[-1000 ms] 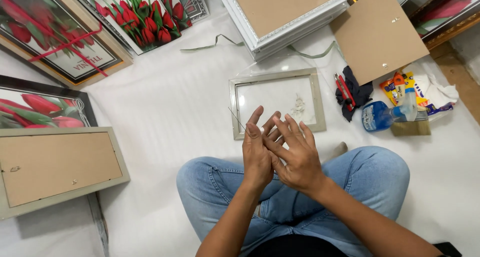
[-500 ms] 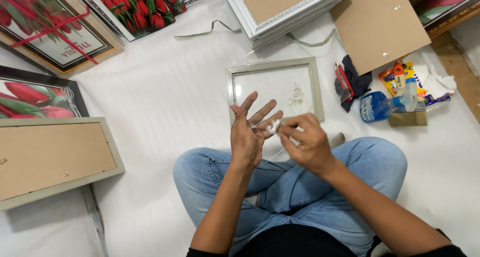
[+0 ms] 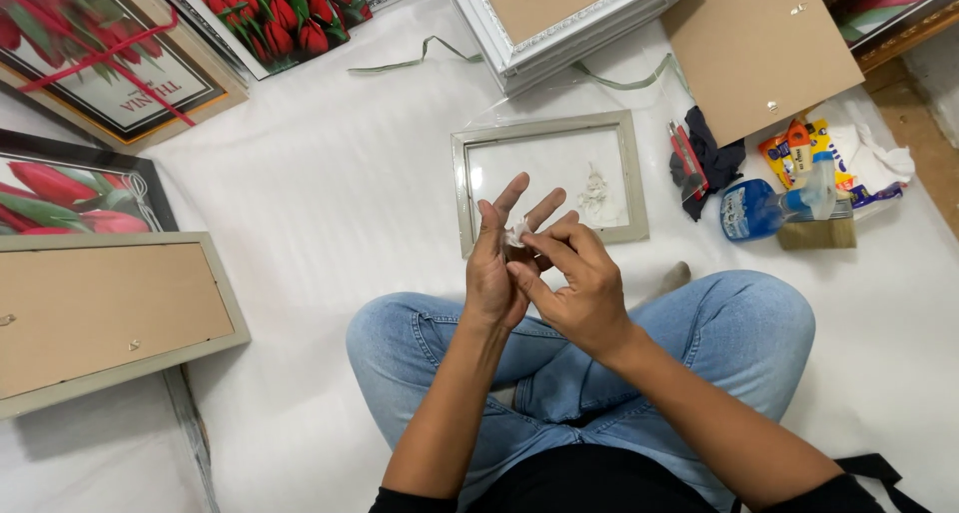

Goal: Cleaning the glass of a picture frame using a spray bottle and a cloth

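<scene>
Denim-covered crossed legs fill the near edge, the person sitting on a white sheet-covered floor that spreads across the whole room. Just above the knees, both hands meet. The left hand stands upright, palm turned toward the right, its fingers spread and pointing away from the body. The right hand curls in beside it, thumb and forefinger pinching a small crumpled scrap of white tissue against the left hand's fingers; its other fingers are loosely bent. Half a second earlier the scrap sat between the two hands in much the same spot, though the left fingers were bent more; a second ago both hands lay flat together with fingers overlapping.

Just beyond the hands lies a small grey-green rectangular picture frame, glass up, with a white smear near its right side. To its right are a dark cloth beside a red-handled tool, a blue spray bottle, and a wooden-handled brush. At the left rests a long grey-green frame turned brown backing up. Farther off lie red tulip prints, a stack of white ornate frames and a brown backing board.
</scene>
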